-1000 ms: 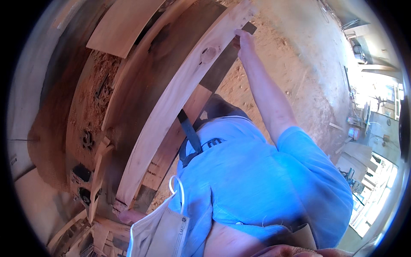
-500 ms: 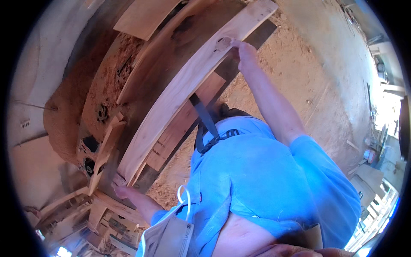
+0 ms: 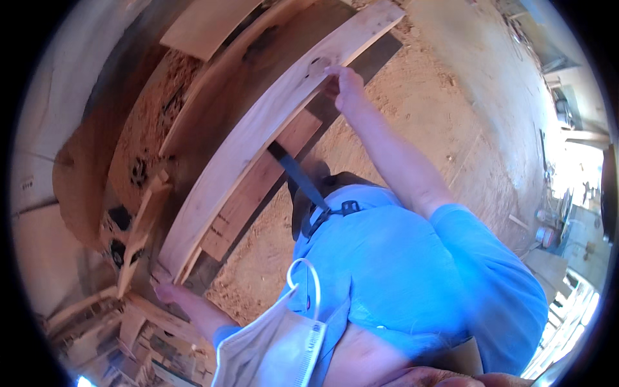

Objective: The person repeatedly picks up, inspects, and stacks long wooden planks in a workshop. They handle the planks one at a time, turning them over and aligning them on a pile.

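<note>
A long, pale wooden plank (image 3: 258, 132) runs from the lower left up to the upper right in front of me, with a dark knot near its far end. My right hand (image 3: 346, 87) grips its near edge beside the knot, thumb on top and fingers curled beneath. At the plank's lower left end, my left hand (image 3: 166, 291) is closed around the corner, its fingers partly hidden. Under the plank lies a shorter reddish board (image 3: 242, 209), and a dark strap (image 3: 298, 175) stretches from the plank's edge to my waist.
Beyond the plank stand a sawdust-covered surface (image 3: 138, 138) and a flat board (image 3: 209, 29). A wooden brace (image 3: 145, 226) rises near the plank's left end. Wood offcuts (image 3: 138, 329) crowd the lower left. Sawdust covers the floor (image 3: 412, 109) to the right.
My right hand has slid slightly down along the plank's edge, its fingers now tucked further under. The whole view has shifted a little, so the plank appears farther left.
</note>
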A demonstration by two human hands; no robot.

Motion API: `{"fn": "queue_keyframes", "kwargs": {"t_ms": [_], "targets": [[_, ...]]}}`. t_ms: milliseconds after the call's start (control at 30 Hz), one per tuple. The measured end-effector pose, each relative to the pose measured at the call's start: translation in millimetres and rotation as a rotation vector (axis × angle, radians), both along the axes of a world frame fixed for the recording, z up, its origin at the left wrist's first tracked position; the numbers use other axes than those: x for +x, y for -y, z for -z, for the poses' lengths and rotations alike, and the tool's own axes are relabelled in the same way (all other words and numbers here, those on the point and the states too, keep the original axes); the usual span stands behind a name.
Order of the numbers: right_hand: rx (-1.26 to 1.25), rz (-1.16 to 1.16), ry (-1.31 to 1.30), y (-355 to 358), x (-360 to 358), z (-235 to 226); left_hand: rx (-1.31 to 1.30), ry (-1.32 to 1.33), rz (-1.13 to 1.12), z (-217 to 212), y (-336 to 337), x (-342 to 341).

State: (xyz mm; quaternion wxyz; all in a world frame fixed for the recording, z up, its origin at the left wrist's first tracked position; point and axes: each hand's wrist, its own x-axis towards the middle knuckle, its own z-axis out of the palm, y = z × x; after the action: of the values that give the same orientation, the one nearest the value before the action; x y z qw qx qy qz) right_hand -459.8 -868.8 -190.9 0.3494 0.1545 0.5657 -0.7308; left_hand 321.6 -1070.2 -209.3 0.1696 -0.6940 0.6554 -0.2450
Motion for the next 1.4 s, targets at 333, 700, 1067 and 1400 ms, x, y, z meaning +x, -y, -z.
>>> {"fn": "queue_keyframes", "kwargs": {"t_ms": [333, 700, 1067, 1400], "targets": [[-0.16, -0.005, 0.121, -8.7, -15.8, 20.8, -0.431, -1.503, -0.273, 7.2, -14.5, -17.9], [-0.27, -0.204, 0.273, -14.6, -36.1, 56.3, -0.542, -1.891, -0.426, 4.3, -12.1, 5.1], [-0.125, -0.114, 0.057, -30.3, -57.3, 64.2, -0.591, -1.732, -0.341, -44.9, -29.9, -40.1], [-0.161, -0.264, 0.34, -191.3, 143.7, 108.6, 0.078, -1.365, 0.088, -87.3, -23.3, 21.5]]}}
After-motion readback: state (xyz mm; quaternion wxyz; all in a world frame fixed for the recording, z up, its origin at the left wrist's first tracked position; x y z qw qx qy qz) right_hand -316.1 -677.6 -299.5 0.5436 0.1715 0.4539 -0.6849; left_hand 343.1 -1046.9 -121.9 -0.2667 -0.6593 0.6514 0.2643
